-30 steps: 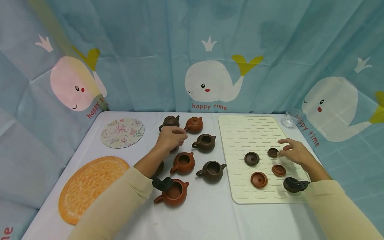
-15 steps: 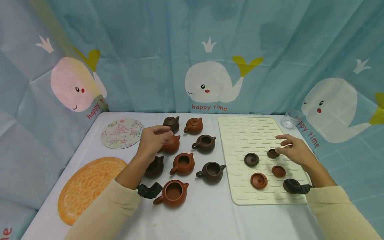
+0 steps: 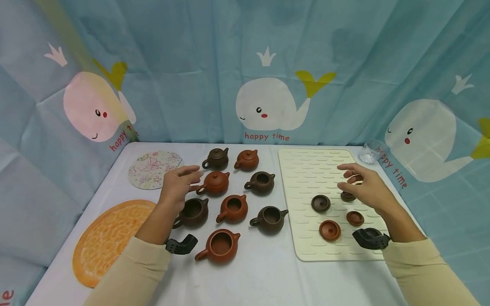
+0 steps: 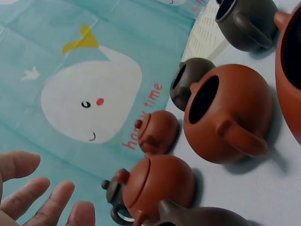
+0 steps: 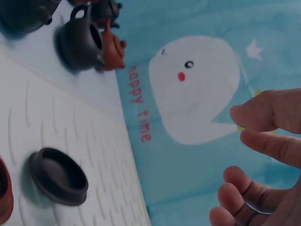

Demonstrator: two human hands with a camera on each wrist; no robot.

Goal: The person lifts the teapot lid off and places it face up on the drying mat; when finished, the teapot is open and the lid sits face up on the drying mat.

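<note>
Head view, left hand (image 3: 176,187) loose beside teapots (image 3: 217,183), right hand (image 3: 363,185) above mat (image 3: 311,250)

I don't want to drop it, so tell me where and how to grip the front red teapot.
Probably by its handle, coming from the left with the left hand: the front red teapot stands upright, handle pointing left, spout right.

Soft, even light fills the head view, with a yellowish band on the curtain (image 3: 183,106) at upper left; wide-angle stretch skews the edges. Both wrist views look dimmer, with diffuse shadows beside the teapots (image 4: 247,89) on the white desk (image 4: 244,183).
</note>
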